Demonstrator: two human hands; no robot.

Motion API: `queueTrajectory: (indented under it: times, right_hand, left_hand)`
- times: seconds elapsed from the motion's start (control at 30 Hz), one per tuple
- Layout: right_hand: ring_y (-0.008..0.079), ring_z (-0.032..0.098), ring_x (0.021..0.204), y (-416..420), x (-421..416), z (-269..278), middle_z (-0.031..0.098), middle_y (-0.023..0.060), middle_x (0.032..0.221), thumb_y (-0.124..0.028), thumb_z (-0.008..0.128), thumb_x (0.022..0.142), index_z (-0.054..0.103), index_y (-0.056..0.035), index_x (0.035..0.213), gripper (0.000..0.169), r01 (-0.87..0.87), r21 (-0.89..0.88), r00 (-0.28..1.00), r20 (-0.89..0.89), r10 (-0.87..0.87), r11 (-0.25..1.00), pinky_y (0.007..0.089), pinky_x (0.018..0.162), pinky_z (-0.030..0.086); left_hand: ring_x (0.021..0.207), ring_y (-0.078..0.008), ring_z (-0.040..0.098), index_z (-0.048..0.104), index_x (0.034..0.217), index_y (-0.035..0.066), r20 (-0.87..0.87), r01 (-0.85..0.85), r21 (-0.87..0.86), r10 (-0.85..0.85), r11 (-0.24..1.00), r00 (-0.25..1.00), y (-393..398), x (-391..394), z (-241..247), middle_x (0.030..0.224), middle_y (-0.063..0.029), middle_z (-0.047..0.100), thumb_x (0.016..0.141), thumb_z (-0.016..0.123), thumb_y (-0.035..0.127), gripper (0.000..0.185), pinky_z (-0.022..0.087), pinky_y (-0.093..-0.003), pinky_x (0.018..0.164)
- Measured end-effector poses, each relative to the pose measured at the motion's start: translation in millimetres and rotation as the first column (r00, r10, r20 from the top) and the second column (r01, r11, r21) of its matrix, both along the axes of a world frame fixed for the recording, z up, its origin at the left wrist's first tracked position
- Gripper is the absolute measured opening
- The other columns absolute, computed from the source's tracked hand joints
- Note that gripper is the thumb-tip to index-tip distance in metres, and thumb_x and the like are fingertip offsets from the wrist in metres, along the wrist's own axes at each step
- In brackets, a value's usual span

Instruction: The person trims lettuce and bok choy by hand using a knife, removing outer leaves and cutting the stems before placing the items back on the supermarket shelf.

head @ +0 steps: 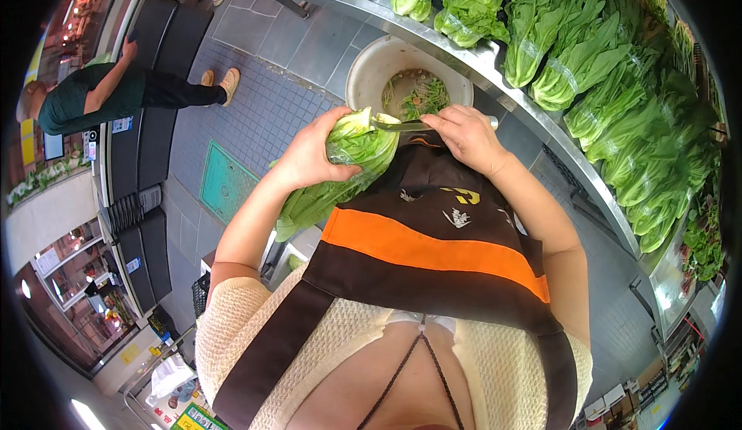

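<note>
My left hand (316,154) grips a bunch of leafy green lettuce (353,157) with clear wrap around it, its pale cut stem end towards the right and its leaves hanging down to the left. In my right hand (466,137) is a knife (408,125), whose blade touches the stem end. Beneath the knife, on the floor, a large white bucket (365,76) holds green trimmings (426,99) at its bottom.
A metal-edged display shelf (530,111) curves across the top and right, bearing rows of wrapped leafy greens (556,82). At the left a person (87,96) stands beside dark counters (136,157). A green floor cover (226,180) lies left of the lettuce.
</note>
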State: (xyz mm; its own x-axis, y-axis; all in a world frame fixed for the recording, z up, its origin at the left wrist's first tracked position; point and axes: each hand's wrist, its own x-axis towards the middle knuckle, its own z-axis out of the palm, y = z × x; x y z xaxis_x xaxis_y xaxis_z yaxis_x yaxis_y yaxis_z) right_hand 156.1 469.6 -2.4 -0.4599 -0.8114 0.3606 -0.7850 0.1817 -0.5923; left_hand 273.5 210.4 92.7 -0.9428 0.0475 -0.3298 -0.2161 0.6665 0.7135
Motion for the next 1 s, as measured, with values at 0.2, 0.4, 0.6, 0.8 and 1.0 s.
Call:
queueTrajectory:
  times: [0.2, 0.4, 0.6, 0.8, 1.0]
  right_hand:
    - [0.0244, 0.055, 0.076, 5.6, -17.1, -22.9, 0.054, 0.0053, 0.079, -0.003, 0.058, 0.069, 0.060, -0.0114, 0.102, 0.034, 0.154, 0.135, 0.983, -0.125, -0.138, 0.979, 0.0353, 0.064, 0.046]
    - [0.0252, 0.056, 0.075, -2.6, -6.0, -3.9, 0.055, 0.0052, 0.080, -0.002, 0.059, 0.070, 0.061, -0.0119, 0.102, 0.033, 0.017, -0.006, 0.999, -0.041, -0.017, 1.000, 0.0352, 0.066, 0.046]
    - [0.0236, 0.054, 0.077, -5.1, -14.7, -16.5, 0.053, 0.0036, 0.077, -0.008, 0.058, 0.073, 0.059, -0.0116, 0.099, 0.027, 0.031, 0.091, 0.991, -0.132, -0.019, 0.995, 0.0345, 0.065, 0.044]
    - [0.0275, 0.055, 0.072, 6.4, -4.2, -18.0, 0.054, 0.0087, 0.078, 0.001, 0.056, 0.075, 0.060, -0.0103, 0.107, 0.034, 0.286, 0.013, 0.946, 0.153, -0.285, 0.958, 0.0345, 0.064, 0.048]
    - [0.0221, 0.056, 0.071, -45.5, 6.2, 31.2, 0.052, 0.0058, 0.077, -0.001, 0.062, 0.070, 0.057, -0.0098, 0.114, 0.045, 0.267, -0.227, 0.961, -0.015, -0.277, 0.937, 0.0319, 0.058, 0.048]
  left_hand:
    - [0.108, -0.0332, 0.051, 0.041, 0.124, 0.005, 0.001, 0.054, -0.056, -0.054, 0.997, 0.999, -1.3, 1.6, -3.0, 0.115, -0.0199, 0.052, 0.054, 0.077, 0.024, 0.081, 0.041, -0.0368, 0.093]
    - [0.107, -0.0332, 0.051, 0.040, 0.124, 0.007, -0.014, 0.040, -0.160, -0.043, 0.986, 0.999, -1.5, -0.1, -4.2, 0.113, -0.0186, 0.052, 0.056, 0.076, 0.023, 0.079, 0.042, -0.0380, 0.090]
    - [0.108, -0.0304, 0.052, 0.040, 0.125, 0.007, 0.051, 0.140, -0.249, -0.131, 0.958, 0.990, 0.7, -9.7, -3.1, 0.116, -0.0177, 0.051, 0.057, 0.076, 0.023, 0.079, 0.042, -0.0358, 0.091]
    - [0.113, -0.0249, 0.050, 0.032, 0.133, 0.000, 0.222, -0.242, 0.745, 0.111, 0.622, 0.969, -46.0, -8.2, -48.9, 0.125, -0.0121, 0.048, 0.057, 0.077, 0.024, 0.091, 0.036, -0.0344, 0.099]
    - [0.110, -0.0252, 0.052, 0.032, 0.132, -0.002, 0.346, -0.404, 0.852, 0.219, 0.333, 0.912, -34.6, -23.6, -60.7, 0.123, -0.0158, 0.049, 0.053, 0.073, 0.048, 0.101, 0.042, -0.0367, 0.095]
